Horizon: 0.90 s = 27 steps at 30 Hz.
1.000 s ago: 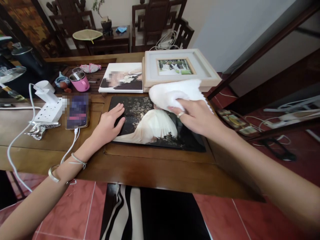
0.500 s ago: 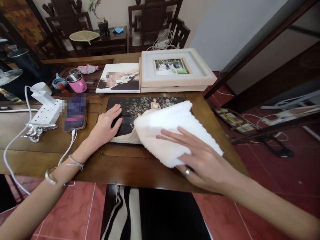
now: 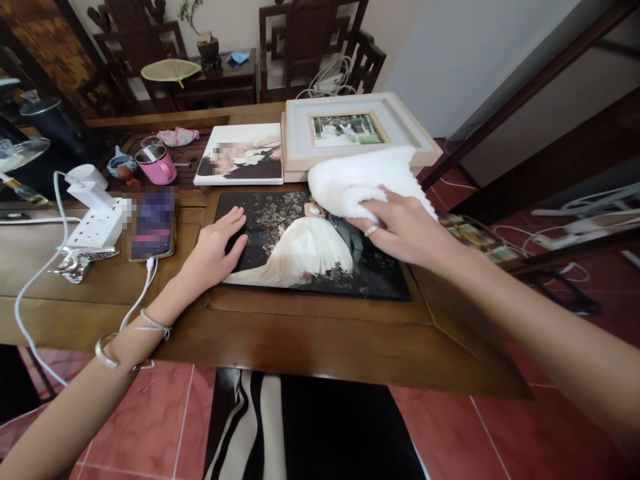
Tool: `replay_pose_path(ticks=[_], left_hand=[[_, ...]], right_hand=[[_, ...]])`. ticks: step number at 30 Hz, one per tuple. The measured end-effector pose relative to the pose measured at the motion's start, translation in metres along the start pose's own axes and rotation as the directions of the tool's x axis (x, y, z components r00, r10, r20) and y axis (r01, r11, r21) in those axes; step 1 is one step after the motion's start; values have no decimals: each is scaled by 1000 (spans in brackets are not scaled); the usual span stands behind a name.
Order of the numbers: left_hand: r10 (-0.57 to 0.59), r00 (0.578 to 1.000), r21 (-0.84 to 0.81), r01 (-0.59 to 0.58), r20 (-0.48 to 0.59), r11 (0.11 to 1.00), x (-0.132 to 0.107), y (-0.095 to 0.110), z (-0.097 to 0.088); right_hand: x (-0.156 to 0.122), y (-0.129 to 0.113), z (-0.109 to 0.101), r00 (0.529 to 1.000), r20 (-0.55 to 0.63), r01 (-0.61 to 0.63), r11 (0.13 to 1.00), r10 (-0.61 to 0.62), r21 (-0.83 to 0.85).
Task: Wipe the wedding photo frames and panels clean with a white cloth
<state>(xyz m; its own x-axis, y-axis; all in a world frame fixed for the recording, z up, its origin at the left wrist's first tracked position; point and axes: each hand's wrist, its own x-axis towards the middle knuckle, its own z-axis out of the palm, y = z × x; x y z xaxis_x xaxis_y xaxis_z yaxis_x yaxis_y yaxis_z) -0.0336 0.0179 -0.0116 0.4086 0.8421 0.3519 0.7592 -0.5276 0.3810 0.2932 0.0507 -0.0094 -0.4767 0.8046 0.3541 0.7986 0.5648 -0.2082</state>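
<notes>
A dark wedding photo panel [image 3: 315,253] lies flat on the wooden table [image 3: 300,333], showing a person in a wide white gown. My left hand [image 3: 217,247] rests on its left edge, fingers stretched out and holding nothing. My right hand [image 3: 400,223] grips a white towel [image 3: 360,173] over the panel's upper right corner. The towel covers that corner and overlaps the front of the framed picture behind it. Part of my right hand's fingers is hidden in the cloth.
Behind the panel stand a white-edged photo print [image 3: 240,157] and a stacked light wood picture frame [image 3: 300,130]. To the left are a phone [image 3: 153,223] on a cable, a white power strip [image 3: 100,227], a pink mug [image 3: 159,167] and a small blue-and-white pot [image 3: 120,163].
My right hand has moved the towel up and away across the panel, uncovering the gown and the lower right part. My left hand stays at the left edge.
</notes>
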Motion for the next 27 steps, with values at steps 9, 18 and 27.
replay_pose_path(ticks=[9, 18, 27], left_hand=[[-5, 1000, -8, 5, -2, 1000, 36, -18, -9], [-6, 1000, -2, 6, 11, 1000, 22, -15, -16], [-4, 1000, 5, 4, -1, 1000, -5, -7, -7]], right_hand=[[-44, -57, -24, 963, -65, 268, 948, -260, 174], [-34, -40, -27, 968, -3, 251, 966, -252, 57], [-8, 11, -10, 996, 83, -7, 993, 17, -116]])
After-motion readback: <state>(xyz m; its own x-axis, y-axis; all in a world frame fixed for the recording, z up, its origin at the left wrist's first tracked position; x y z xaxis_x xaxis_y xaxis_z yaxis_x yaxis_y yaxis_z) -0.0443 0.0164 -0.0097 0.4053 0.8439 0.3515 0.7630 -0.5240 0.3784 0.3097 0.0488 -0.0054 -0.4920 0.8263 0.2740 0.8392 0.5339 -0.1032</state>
